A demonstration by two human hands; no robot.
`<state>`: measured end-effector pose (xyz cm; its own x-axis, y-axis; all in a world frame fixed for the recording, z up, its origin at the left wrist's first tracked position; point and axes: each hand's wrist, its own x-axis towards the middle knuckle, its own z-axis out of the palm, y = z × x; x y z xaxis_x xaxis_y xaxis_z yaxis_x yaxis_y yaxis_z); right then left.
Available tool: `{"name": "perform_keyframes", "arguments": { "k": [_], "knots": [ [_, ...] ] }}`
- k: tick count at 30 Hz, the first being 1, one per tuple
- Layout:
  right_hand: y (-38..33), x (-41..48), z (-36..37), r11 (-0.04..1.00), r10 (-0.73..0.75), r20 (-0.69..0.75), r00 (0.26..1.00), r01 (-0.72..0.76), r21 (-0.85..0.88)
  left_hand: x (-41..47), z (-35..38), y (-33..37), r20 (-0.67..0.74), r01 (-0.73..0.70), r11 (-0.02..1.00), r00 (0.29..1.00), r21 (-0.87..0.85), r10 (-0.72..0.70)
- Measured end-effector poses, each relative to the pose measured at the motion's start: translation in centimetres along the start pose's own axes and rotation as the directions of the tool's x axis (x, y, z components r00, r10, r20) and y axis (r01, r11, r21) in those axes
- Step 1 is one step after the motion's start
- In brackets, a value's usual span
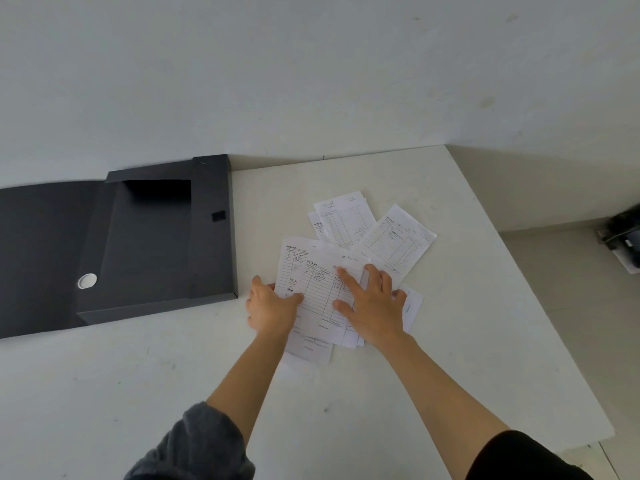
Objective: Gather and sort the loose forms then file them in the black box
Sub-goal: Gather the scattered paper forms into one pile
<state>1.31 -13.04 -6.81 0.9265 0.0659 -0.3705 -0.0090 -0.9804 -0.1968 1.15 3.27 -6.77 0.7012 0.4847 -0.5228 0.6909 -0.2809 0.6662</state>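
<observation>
Several white ruled forms lie scattered and overlapping on the white table. My left hand (272,306) grips the left edge of the near pile of forms (317,289), thumb on top. My right hand (369,303) lies flat on the same pile, fingers spread. Two more forms (346,216) and a third form (398,240) fan out loose beyond the pile. The black box (156,244) lies open to the left, its flap (38,251) folded out flat and its inside empty.
The white table (467,341) butts against the wall at the back and ends at the right in a slanting edge. A dark object (625,237) sits on the floor past that edge. A round metal ring (87,281) shows on the box's spine.
</observation>
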Motion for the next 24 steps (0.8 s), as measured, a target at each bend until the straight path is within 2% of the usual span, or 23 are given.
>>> {"name": "perform_keyframes", "arguments": {
  "k": [6, 8, 11, 14, 17, 22, 24],
  "knots": [
    [-0.1, -0.2, 0.1, 1.0, -0.014, -0.015, 1.0, 0.014, -0.015, 2.0, -0.4, 0.3, 0.09, 0.175, 0.979, 0.982, -0.101, -0.166],
    [-0.2, -0.2, 0.2, 1.0, -0.018, -0.013, 1.0, 0.018, -0.013, 1.9, -0.3, 0.4, 0.093, 0.183, 0.978, 0.98, -0.098, -0.174],
    [-0.1, -0.1, 0.2, 1.0, -0.016, -0.014, 1.0, 0.016, -0.013, 0.6, -0.2, 0.8, 0.073, 0.116, 0.993, 0.991, -0.02, -0.114],
    [0.0, -0.2, 0.1, 1.0, -0.019, -0.009, 1.0, 0.019, -0.018, -0.5, 0.5, 0.8, 0.061, -0.036, 0.997, 0.998, 0.062, 0.032],
    [0.0, -0.4, 0.1, 1.0, -0.023, -0.013, 1.0, 0.023, -0.011, -1.0, 0.7, 0.7, 0.08, -0.141, 0.987, 0.988, 0.072, 0.135],
    [0.3, -0.3, -0.2, 0.999, -0.036, -0.002, 0.999, 0.036, 0.02, -0.2, 0.0, 1.3, 0.11, -0.105, 0.991, 0.989, 0.082, 0.096],
    [0.8, -0.1, -0.6, 0.99, -0.005, -0.089, 0.996, 0.017, 0.138, 0.4, -0.3, 1.5, 0.123, -0.105, 0.991, 0.988, 0.077, 0.095]
  ]
}}
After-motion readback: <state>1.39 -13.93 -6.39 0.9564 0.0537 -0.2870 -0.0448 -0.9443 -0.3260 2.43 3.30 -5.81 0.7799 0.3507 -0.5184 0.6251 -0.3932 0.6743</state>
